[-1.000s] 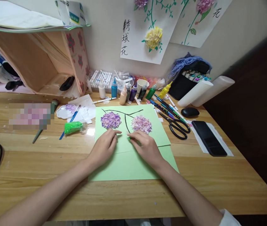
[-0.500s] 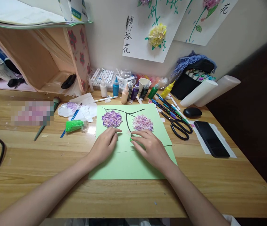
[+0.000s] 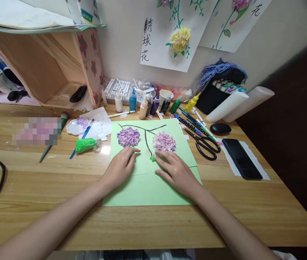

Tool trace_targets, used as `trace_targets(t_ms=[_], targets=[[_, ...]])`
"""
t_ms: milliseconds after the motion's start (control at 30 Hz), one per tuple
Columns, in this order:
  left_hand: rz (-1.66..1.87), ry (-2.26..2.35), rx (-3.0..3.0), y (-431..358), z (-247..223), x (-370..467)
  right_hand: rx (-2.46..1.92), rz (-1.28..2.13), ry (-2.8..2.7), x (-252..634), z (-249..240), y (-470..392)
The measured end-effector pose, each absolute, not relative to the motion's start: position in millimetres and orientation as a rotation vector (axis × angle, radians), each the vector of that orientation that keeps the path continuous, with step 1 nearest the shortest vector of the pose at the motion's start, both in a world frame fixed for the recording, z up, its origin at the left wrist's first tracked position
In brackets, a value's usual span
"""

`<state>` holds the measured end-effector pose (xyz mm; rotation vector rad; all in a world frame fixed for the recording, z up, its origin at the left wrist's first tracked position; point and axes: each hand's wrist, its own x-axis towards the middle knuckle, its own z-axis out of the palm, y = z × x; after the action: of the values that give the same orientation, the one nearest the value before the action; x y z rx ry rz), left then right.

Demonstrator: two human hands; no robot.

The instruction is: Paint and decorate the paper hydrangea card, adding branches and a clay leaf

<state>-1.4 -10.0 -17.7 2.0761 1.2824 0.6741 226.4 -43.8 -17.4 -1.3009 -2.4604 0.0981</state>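
Note:
Light green paper lies on the wooden table under both hands. It carries a drawn black branch, a purple textured flower and a paler pink-purple flower. At the branch's lower end sits a small bright green lump, perhaps clay. My right hand is just right of the lump, its fingers spread over the paper and one fingertip beside or touching it. Below the purple flower rests my left hand, index finger stretched out on the paper, with nothing seen in it.
Left of the paper are a bright green packet, a paintbrush and a white palette. Several paint bottles stand behind. Black scissors, a phone and a mouse lie to the right.
My right hand has drawn back slightly right and down, its fingers opening away from the green lump, which now shows more fully at the branch's end. My left hand has stayed in place.

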Motion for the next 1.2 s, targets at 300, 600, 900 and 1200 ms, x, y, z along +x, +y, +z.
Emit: trace_targets(t_ms=[300,600,900,1200], targets=[[0.667,1.277,2.116,-11,-19,0,-1.33,-0.047,-2.493,222,-27,-53],[0.617,1.262,2.171,-12,-20,0,-1.214,-0.074,-2.578,217,-25,-48],[0.614,1.243,2.186,-11,-18,2,-1.149,0.044,-2.4,218,-25,-51],[0.633,1.236,2.204,-11,-21,1,-1.076,0.099,-2.514,214,-22,-50]])
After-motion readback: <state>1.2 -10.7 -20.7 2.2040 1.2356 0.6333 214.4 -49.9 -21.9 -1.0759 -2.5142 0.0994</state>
